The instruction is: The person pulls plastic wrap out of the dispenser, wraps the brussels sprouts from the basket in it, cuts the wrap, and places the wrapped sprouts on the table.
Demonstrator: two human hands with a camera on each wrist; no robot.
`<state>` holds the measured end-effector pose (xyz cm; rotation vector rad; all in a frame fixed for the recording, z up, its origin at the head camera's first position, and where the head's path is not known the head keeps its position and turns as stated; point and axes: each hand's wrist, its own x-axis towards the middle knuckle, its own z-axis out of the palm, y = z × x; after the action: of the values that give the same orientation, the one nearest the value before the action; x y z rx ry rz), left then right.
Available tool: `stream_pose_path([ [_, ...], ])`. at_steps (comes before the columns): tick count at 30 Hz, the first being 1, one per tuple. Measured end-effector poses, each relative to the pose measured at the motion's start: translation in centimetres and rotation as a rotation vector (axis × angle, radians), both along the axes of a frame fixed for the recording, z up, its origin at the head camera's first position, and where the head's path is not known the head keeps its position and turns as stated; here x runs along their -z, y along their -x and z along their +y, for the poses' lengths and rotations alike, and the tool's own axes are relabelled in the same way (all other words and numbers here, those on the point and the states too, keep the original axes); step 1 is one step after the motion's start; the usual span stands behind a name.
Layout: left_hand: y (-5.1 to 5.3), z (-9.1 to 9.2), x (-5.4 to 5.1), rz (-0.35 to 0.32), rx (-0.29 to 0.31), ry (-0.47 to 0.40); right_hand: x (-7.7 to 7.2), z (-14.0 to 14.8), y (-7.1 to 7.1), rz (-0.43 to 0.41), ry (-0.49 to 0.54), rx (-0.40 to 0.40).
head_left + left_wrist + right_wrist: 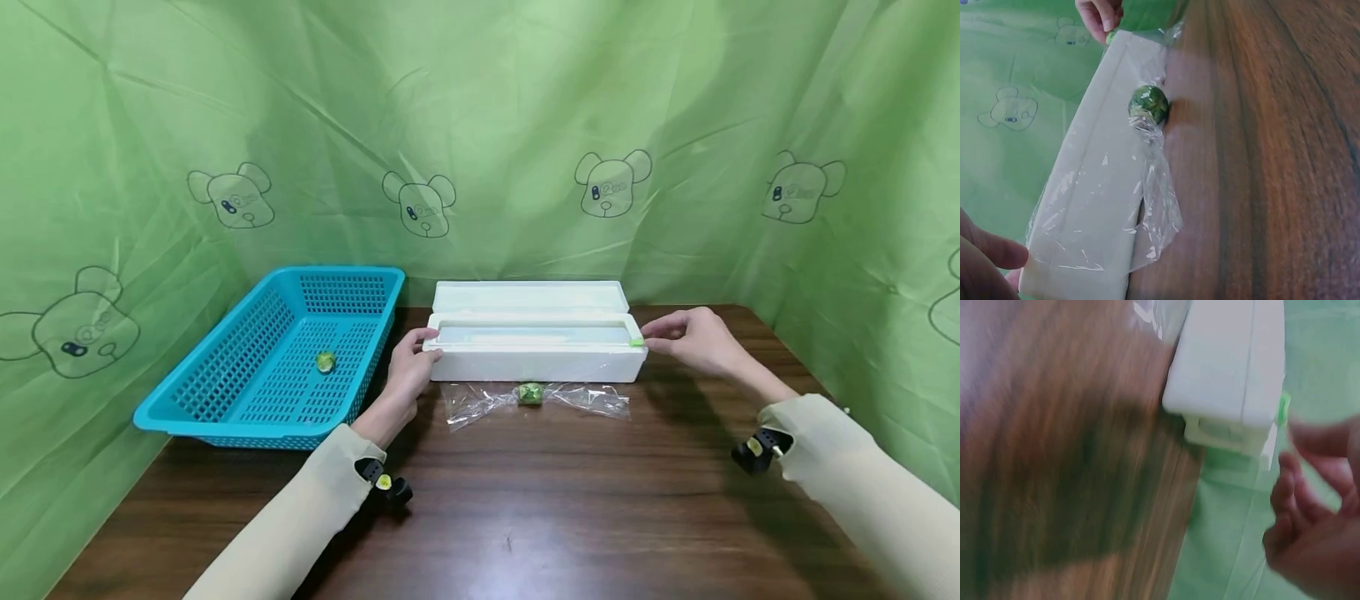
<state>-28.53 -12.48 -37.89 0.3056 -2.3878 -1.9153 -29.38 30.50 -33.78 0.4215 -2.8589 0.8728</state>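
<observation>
Filling the back and both sides is the green curtain [487, 125], and below it the dark wooden bench [570, 500] carries all the action. Over on the left sits the blue basket [225, 430]. Centre stage, the long white box [536, 365], lid [528, 297] up at the back! Clear film [592, 400] lies gathered on the bench just before it, and in the left wrist view seems to drape the box's front too. Both hands are busy: the left hand [408, 365] grips the box's left end, while the right hand [697, 340] works the opposite end, fingertips pinching. And there's the green ball [529, 394], wrapped in film that trails out either side, right in front of the box; a second ball [326, 362] rests in the basket. Smallest of all, the bright green slider [637, 342], top right corner, between those right fingertips. Looks like the cutting step, just about to start! The next move, I'd judge, calls for a firm left hold and one smooth, level pull leftward along the edge.
</observation>
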Motion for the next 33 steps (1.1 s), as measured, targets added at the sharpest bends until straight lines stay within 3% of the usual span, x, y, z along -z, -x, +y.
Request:
stream_pose_path([
  [3, -0.1, -0.1, -0.2, -0.005, 0.017, -0.004, 0.0, -0.3, -1.4, -0.002, 0.039, 0.094],
  [8, -0.9, -0.1, -0.8, -0.012, 0.053, -0.024, 0.3, -1.0, -3.4, -0.046, 0.083, 0.169],
  [10, -1.4, 0.1, -1.1, -0.011, 0.037, -0.004, 0.6, -1.3, -3.9, -0.064, 0.097, 0.196],
  [13, -2.4, 0.5, -1.4, -0.002, -0.035, 0.008, 1.2, -1.6, -4.4, -0.08, 0.101, 0.219],
  [17, -3.2, 0.3, -1.3, -0.006, -0.109, -0.063, 2.2, -1.8, -4.7, -0.099, 0.097, 0.226],
  [24, -3.4, -0.4, 0.1, -0.082, -0.051, -0.123, 3.8, -2.7, -4.5, -0.126, 0.13, 0.25],
  [33, -2.9, 0.2, 1.2, -0.057, -0.079, -0.185, 4.2, -3.5, -4.2, -0.141, 0.188, 0.305],
])
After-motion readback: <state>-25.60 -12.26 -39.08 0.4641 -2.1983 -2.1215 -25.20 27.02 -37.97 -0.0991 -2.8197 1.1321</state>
